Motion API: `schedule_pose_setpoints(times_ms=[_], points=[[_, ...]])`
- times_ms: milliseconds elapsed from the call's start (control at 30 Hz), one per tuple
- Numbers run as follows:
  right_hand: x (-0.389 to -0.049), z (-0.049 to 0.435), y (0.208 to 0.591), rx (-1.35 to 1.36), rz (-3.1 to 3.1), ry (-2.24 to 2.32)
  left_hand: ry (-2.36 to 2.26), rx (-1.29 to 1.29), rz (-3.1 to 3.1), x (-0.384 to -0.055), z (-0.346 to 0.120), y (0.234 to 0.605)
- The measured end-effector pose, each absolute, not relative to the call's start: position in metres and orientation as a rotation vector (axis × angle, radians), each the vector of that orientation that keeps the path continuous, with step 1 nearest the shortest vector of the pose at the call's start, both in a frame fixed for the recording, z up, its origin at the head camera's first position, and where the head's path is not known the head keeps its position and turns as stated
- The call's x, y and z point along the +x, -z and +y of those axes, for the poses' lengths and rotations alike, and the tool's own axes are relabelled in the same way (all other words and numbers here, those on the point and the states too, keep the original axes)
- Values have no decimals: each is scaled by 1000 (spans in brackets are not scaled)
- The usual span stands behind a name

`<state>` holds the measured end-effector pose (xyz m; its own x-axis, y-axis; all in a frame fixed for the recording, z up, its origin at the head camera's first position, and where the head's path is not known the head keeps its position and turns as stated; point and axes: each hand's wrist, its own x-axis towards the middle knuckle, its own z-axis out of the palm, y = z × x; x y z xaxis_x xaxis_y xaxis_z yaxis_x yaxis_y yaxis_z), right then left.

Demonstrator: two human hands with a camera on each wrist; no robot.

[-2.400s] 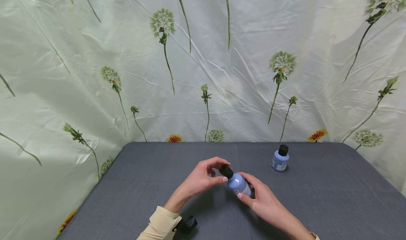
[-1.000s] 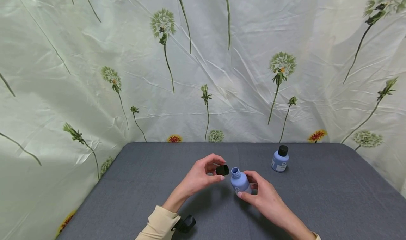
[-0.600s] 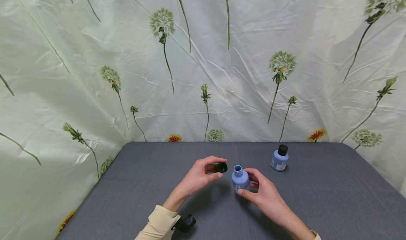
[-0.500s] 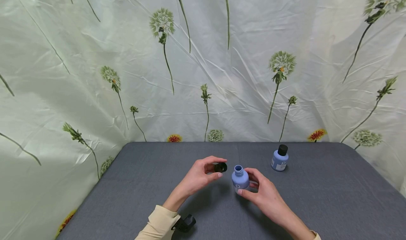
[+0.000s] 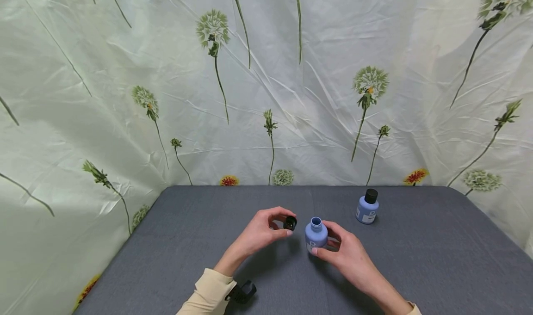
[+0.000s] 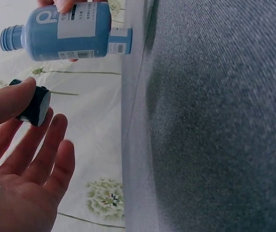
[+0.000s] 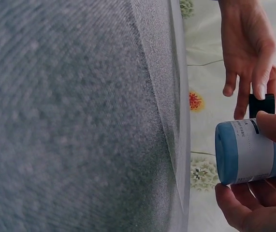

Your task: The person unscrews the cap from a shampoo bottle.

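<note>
My left hand pinches a black screw cap between thumb and fingers, its hollow side turned toward the bottle. Just to the right, my right hand grips a blue bottle by its sides, mouth uncovered and threaded neck bare. Cap and bottle are a small gap apart, both held above the table. In the right wrist view the bottle's base and white label show, with the cap behind it. What the bottle contains cannot be seen.
A second blue bottle with a black cap stands upright at the back right of the grey cloth-covered table. A pale curtain printed with dandelions hangs behind the table. The left wrist wears a black device.
The cap has come off the bottle in my left hand and turned its hollow side into view. My right hand has tilted the bottle to nearly upright and shifted it slightly right.
</note>
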<state>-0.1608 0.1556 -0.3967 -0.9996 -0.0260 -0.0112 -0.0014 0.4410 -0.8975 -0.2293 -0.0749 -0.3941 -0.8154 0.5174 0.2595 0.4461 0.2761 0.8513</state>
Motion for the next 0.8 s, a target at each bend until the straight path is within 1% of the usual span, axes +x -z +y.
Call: schedule_pose_setpoints(times_ms=[433, 533, 667, 800], points=[[-163, 156, 398, -26, 2595, 1734, -1555, 951, 2458, -233, -82, 401], [-163, 155, 397, -20, 2587, 1739, -1549, 934, 2439, -226, -81, 391], [-163, 155, 397, -27, 2588, 1750, -1524, 910, 2447, -225, -84, 392], [-163, 155, 397, -33, 2601, 1743, -1519, 915, 2463, -233, -90, 405]])
